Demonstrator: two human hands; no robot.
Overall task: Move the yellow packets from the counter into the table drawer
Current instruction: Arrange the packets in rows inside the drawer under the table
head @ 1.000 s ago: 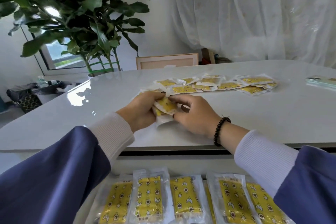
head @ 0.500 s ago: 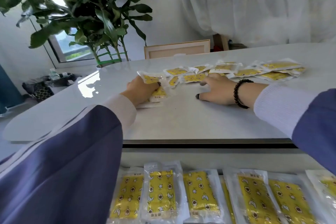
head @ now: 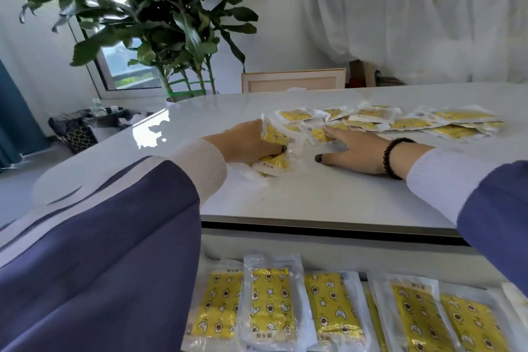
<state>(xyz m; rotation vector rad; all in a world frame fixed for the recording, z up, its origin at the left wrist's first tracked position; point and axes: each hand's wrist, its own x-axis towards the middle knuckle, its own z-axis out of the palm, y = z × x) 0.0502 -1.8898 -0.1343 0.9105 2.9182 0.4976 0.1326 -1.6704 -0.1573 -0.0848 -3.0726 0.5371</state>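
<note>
Head view: your left hand (head: 245,143) clamps its fingers on a gathered stack of packets (head: 274,151) to carry together, while your right hand (head: 351,151), fingers straight, reaches the far row (head: 400,120) on the surface (head: 314,197); drawer (head: 285,257) waits near.

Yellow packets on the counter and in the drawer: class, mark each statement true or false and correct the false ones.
1. The left hand grips a bunch of yellow packets on the counter. True.
2. The right hand is curled into a fist. False: its fingers are stretched flat onto a packet.
3. The drawer holds no packets. False: a row of packets lies in it.
4. A beaded bracelet is on the right wrist. True.
5. All counter packets are gathered. False: a loose spread remains.
</note>
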